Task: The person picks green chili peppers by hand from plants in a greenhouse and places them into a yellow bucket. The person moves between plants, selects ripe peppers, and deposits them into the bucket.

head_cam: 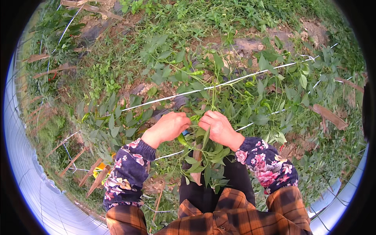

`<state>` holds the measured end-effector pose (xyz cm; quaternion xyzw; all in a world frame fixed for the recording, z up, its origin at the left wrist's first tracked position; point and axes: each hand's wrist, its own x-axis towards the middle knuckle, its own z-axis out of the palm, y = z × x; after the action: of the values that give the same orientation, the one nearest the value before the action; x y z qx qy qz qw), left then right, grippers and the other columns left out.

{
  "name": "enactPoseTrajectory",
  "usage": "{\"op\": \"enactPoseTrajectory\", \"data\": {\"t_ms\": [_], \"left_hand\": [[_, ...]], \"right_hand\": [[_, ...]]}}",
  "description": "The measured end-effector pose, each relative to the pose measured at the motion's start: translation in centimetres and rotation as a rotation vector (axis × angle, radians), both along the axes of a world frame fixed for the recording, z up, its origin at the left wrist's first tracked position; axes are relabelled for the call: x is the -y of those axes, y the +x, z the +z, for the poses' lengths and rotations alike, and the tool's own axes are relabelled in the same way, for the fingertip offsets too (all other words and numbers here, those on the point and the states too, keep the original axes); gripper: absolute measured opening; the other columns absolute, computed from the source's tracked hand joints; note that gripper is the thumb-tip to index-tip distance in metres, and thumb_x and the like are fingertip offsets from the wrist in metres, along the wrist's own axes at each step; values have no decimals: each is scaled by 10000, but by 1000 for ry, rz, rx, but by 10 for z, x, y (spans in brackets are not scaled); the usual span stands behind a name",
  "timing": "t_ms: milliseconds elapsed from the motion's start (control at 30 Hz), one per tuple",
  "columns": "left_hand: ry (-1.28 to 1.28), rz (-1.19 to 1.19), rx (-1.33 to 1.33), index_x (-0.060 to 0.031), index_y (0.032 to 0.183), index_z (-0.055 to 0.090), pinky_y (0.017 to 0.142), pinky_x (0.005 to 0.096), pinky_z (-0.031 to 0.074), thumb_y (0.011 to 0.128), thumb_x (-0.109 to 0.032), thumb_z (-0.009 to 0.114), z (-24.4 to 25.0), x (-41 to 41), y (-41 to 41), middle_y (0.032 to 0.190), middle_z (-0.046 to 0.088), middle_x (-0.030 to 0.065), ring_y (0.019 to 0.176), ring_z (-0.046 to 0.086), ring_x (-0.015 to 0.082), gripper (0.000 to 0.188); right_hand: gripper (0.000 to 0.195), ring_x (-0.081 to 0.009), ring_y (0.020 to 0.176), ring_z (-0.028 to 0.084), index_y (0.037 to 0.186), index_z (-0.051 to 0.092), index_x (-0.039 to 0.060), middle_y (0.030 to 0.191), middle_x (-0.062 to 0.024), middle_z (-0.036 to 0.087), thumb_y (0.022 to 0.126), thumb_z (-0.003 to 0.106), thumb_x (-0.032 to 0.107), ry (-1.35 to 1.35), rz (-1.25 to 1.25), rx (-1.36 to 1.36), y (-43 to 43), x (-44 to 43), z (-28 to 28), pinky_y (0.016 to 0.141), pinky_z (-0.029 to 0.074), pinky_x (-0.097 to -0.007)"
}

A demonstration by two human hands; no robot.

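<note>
My left hand (169, 127) and my right hand (218, 127) meet over a leafy pepper plant (217, 152). A light green pepper (194, 118) shows between their fingertips. Left fingers pinch its near side; the right fingers are curled at its other side, around the plant, and hide the exact grip point. Just below my left hand hangs a longer green pepper (183, 141). Behind it, a small blue item (185, 132) is mostly covered. Another green pepper (197, 72) is on the plant beyond my hands.
A white string (235, 80) runs across the row beyond my hands, and a second string (170, 155) passes nearer me. Wooden stakes stand around, including one before my legs (196, 164) and one at right (329, 116). A yellow item (101, 169) is at lower left.
</note>
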<state>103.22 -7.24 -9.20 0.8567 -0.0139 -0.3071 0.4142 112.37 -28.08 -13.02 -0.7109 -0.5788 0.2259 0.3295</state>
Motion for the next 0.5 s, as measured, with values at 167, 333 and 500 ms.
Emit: {"op": "enactPoseTrajectory", "data": {"t_ms": [167,333,500], "left_hand": [[-74,176,-1,-3,943,612,731,438,475,841,-93,607,-11,-16,-29,868,608,162,818,593,375,136],[178,579,39,5,827,531,593,339,431,836,-93,635,8,-65,-40,694,536,128,618,517,217,143],[13,656,139,26,737,581,550,311,415,795,-162,729,-8,-16,3,656,561,94,554,474,159,246]], "right_hand": [[184,-228,802,520,790,579,53,789,-41,505,618,637,84,41,0,-13,2,-6,5,671,432,-335],[141,-243,828,485,812,588,77,830,-43,504,675,618,57,-84,-63,-195,5,24,6,735,400,-349],[282,-297,1193,486,967,616,23,1166,-101,570,687,596,2,-36,52,-195,-4,13,-3,908,421,-372]]}}
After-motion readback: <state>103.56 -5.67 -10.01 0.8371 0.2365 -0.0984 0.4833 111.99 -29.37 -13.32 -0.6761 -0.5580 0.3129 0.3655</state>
